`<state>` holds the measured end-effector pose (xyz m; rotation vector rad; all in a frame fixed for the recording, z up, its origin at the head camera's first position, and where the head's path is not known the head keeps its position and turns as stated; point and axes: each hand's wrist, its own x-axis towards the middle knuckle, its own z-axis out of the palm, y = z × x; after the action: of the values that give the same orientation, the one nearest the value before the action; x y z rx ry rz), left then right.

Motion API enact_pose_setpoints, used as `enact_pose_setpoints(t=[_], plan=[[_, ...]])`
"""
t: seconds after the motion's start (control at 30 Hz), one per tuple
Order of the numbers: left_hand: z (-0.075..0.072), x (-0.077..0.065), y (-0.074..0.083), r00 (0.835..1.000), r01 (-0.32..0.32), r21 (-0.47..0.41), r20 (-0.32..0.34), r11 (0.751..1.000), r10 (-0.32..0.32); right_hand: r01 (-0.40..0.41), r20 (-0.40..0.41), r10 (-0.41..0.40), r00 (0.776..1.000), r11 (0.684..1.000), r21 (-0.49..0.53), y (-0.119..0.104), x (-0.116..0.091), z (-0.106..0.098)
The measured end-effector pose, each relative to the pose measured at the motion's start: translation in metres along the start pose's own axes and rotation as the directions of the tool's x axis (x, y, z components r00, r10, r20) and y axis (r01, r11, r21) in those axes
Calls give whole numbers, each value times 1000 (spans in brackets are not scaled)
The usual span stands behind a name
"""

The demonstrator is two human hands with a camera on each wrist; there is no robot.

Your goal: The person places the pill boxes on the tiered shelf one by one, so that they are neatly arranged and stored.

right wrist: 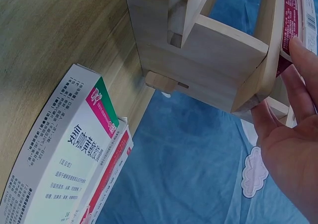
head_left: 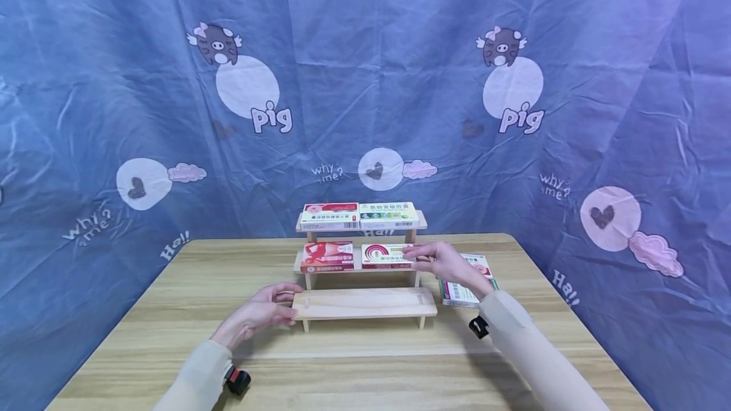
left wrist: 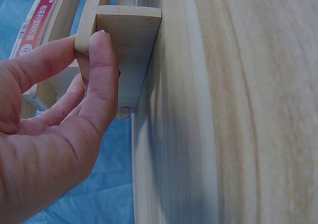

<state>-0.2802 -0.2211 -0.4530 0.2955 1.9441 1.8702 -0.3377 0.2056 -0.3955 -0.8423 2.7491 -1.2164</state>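
Note:
A three-tier wooden display stand (head_left: 365, 304) stands on the table. My left hand (head_left: 259, 313) pinches the left end of its lowest board, thumb on the near side, as the left wrist view shows (left wrist: 54, 129). My right hand (head_left: 448, 265) is at the right end of the middle tier. Its thumb and a finger grip the end of a white-and-red medicine box (head_left: 382, 256), while other fingers lie by the board's end (right wrist: 253, 92). A red medicine box (head_left: 328, 257) lies left of it. Two more boxes, one red and white (head_left: 330, 215), one yellow-green (head_left: 388, 215), lie on the top tier.
On the table right of the stand, under my right forearm, lie a green-and-white medicine box (right wrist: 74, 149) and a red-and-white one (right wrist: 112, 172) beside it. A blue printed curtain (head_left: 377, 100) hangs behind and at both sides of the wood-grain table (head_left: 342, 379).

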Motion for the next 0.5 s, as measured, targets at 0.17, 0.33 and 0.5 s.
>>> enact_pose_setpoints(t=[0.17,0.33,0.5], plan=[[0,-1,1,1000,1,8,1,1000,-1,0,1,0,1000,1000,-2,-2,-1,0],[0,-1,2,1000,2,8,1,1000,-2,-24,5,24,1000,999,20,-3,0,1],[0,-1,2,1000,4,2,-1,1000,-4,-21,9,20,1000,999,43,-1,1,1]])
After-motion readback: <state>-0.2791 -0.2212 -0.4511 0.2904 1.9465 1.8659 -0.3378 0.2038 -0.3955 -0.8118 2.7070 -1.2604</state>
